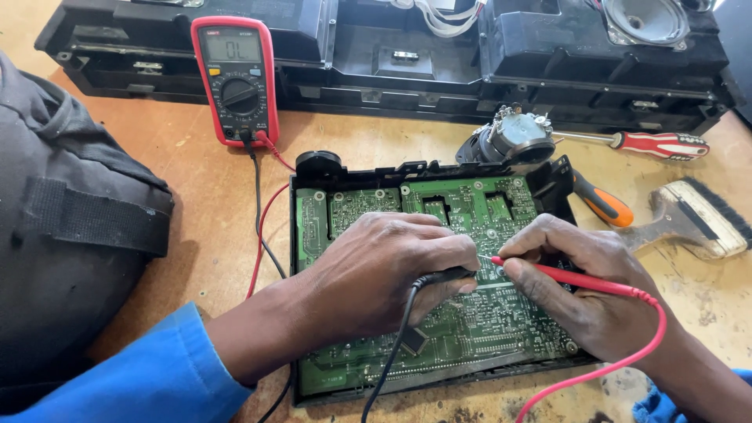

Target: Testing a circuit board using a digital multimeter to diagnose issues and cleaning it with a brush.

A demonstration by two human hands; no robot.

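Leads run from the red multimeter [235,80], propped at the counter's [180,227] back, screen in sight. Left hand [376,274], grip pinching the black probe [442,276], and right hand [583,294], grip holding the red probe [564,276] pen-style, touch tips onto the green circuit board [470,325] lying flat between them.

Multimeter [235,78] behind circuit board [439,290] — screwdriver [650,143], brush [697,223] to its right

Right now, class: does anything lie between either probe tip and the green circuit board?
Nothing visible does. The right hand sets the red probe tip on the circuit board. The left hand hides the black probe tip.
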